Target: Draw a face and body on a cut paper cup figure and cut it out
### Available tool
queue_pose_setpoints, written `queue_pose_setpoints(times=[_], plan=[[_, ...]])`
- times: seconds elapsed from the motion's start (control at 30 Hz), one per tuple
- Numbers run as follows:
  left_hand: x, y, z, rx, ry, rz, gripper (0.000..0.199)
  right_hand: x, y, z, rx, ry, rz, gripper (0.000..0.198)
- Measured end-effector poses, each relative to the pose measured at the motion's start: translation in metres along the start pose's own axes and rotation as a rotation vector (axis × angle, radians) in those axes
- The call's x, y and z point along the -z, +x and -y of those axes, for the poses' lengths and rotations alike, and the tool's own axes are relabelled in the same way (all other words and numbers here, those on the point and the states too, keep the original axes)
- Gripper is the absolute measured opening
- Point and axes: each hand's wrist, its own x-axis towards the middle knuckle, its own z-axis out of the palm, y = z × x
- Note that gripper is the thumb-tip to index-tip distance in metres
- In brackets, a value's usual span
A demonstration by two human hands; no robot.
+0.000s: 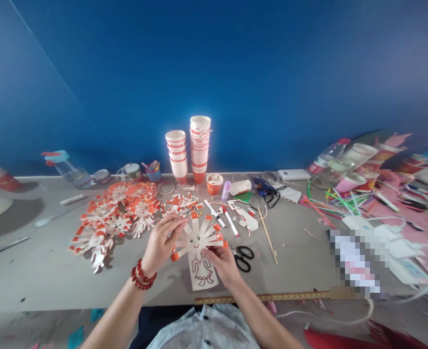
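My right hand [221,264] grips a paper-cup doll [195,241] between thumb and fingers. Its round white head bears a drawn smiling face, and cut strips with orange ends fan out around it. Below the head hangs a white paper piece [202,274] with a dress, arms and legs drawn in dark red line. My left hand [166,237], a red bead bracelet at its wrist, is at the doll's left strips with fingers stretched and thumb apart; whether it touches a strip is unclear. Black-handled scissors [243,259] lie just right of my right hand.
Similar finished cup dolls [121,208] pile up at left. Two paper cup stacks [199,150] stand near the blue wall. Markers [230,222], a glue stick [226,190], a wooden stick [268,237] and paper scraps lie ahead. Rightward are a phone [357,264], power strip [404,264] and bottles [328,157].
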Motion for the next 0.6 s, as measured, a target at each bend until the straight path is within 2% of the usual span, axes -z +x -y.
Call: queue_pose_setpoints(times=[0.13,0.27,0.37,0.6], plan=[[-0.0022,-0.0018,0.0016,0.004,-0.027,-0.002,0.026,-0.0003,-0.0005,0.0001,0.011,0.002,-0.005,0.044],[-0.0052,-0.0030,0.0024,0.152,-0.062,-0.053,0.026,-0.0013,-0.0007,0.0015,0.031,-0.005,-0.006,0.043],[-0.0054,-0.0033,0.0001,0.268,-0.096,-0.029,0.022,-0.0022,-0.0009,0.0032,0.042,0.000,-0.005,0.043],[-0.0073,-0.0030,-0.0004,0.359,-0.129,-0.022,0.013,-0.0027,-0.0015,0.0027,0.068,0.010,-0.015,0.039]])
